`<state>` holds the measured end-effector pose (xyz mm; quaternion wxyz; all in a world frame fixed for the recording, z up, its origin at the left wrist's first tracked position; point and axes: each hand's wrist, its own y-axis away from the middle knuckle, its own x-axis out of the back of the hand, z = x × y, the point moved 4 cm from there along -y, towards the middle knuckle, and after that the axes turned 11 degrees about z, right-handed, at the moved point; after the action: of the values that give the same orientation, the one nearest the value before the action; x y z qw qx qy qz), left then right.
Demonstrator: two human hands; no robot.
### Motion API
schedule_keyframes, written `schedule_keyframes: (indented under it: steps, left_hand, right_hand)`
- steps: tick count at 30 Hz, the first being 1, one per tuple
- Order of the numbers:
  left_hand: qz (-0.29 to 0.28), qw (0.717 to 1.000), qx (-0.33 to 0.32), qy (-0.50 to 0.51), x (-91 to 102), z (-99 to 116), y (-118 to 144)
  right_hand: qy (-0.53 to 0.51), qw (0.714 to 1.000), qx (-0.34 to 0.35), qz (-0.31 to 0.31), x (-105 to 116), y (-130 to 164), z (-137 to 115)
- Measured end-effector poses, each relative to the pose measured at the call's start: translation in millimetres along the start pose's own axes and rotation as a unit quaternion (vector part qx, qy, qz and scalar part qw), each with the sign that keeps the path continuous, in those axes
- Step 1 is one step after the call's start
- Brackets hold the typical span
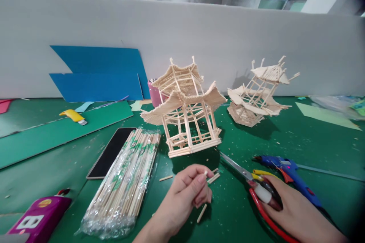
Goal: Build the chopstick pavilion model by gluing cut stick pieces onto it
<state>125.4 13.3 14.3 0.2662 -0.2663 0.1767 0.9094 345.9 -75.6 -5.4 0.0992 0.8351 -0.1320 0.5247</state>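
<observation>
Wooden stick (205,173) pinched between thumb and fingers of the left hand (186,193), while the right hand (296,212) closes on red-handled scissors (251,182), a glue gun (288,172) beside them, before a stick pagoda (185,110) on the green table (57,174).

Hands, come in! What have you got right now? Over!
Left hand pinching a short stick piece. Right hand on scissors. Stick pagoda just ahead; glue gun beside scissors.

Bright overhead lamps; soft shadows — edges warped, right corners dark
</observation>
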Motion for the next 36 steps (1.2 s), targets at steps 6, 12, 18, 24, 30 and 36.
schedule_keyframes:
  steps: [6, 12, 18, 24, 30, 36]
  left_hand:
    - [0.021, 0.998, -0.046, 0.030, 3.3, 13, 0]
    - [0.000, 0.995, -0.086, 0.042, 4.7, 24, 4]
    - [-0.058, 0.996, -0.074, 0.005, 3.4, 19, 8]
    - [-0.062, 0.988, -0.047, -0.131, -5.0, 8, 6]
    - [-0.128, 0.949, 0.010, -0.287, -26.2, -9, 21]
    - [0.025, 0.950, -0.031, -0.310, -6.6, 13, 36]
  right_hand:
    - [0.082, 0.994, 0.061, 0.041, -2, 20, 14]
    - [0.053, 0.996, 0.044, 0.057, 10, 21, 19]
    - [0.026, 0.992, -0.058, 0.109, 37, 1, 57]
    - [0.062, 0.979, -0.122, 0.149, 45, -5, 88]
    - [0.043, 0.983, -0.143, 0.106, 37, -9, 96]
    - [-0.003, 0.981, -0.140, 0.131, 50, -17, 98]
